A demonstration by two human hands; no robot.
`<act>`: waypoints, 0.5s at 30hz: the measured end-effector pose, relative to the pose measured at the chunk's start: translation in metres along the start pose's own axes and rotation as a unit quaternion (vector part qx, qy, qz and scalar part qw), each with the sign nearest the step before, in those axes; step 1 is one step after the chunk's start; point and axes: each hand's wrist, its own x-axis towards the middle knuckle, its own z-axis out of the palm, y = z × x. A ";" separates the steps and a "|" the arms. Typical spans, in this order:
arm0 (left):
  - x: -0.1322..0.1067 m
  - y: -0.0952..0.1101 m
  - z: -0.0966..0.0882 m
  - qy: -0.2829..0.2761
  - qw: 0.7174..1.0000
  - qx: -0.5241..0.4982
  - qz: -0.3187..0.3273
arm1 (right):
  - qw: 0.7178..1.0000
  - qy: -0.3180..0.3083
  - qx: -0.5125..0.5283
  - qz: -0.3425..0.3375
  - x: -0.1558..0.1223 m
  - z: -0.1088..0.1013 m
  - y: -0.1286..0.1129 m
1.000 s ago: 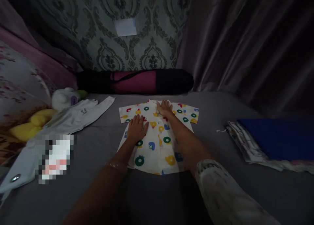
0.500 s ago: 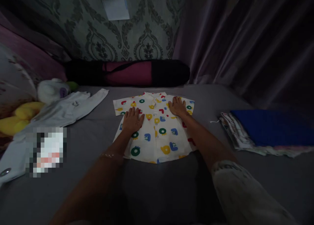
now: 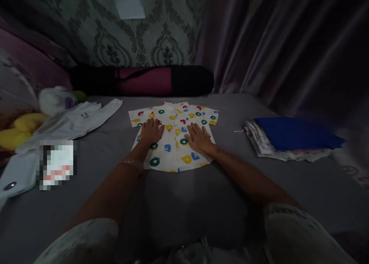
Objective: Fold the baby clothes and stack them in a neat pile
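Note:
A small white short-sleeved shirt (image 3: 173, 156) lies spread on the grey sheet, collar away from me. Its print is of colourful letter shapes in red, yellow, green and blue. My left hand (image 3: 151, 132) rests flat on the shirt's left side, below the sleeve, fingers pointing away. My right hand (image 3: 199, 138) lies flat on the right side of the shirt's body, fingers stretched out and a little apart. Neither hand grips the cloth. The shirt's right side edge is partly hidden under my right hand and wrist.
Folded clothes with a blue piece (image 3: 296, 133) on top are stacked at the right. White trousers (image 3: 77, 120) lie at the left, near a white plush toy (image 3: 56, 100) and a yellow one (image 3: 20, 131). A long black and pink bag (image 3: 144, 80) lines the wall.
My right hand has slid down from near the right sleeve to the shirt's body. My left hand stays at about the same place on the cloth. The view has shifted slightly.

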 end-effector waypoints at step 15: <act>0.035 -0.002 -0.016 -0.031 0.998 0.036 0.033 | 0.973 0.134 0.046 0.180 -0.026 -0.022 0.049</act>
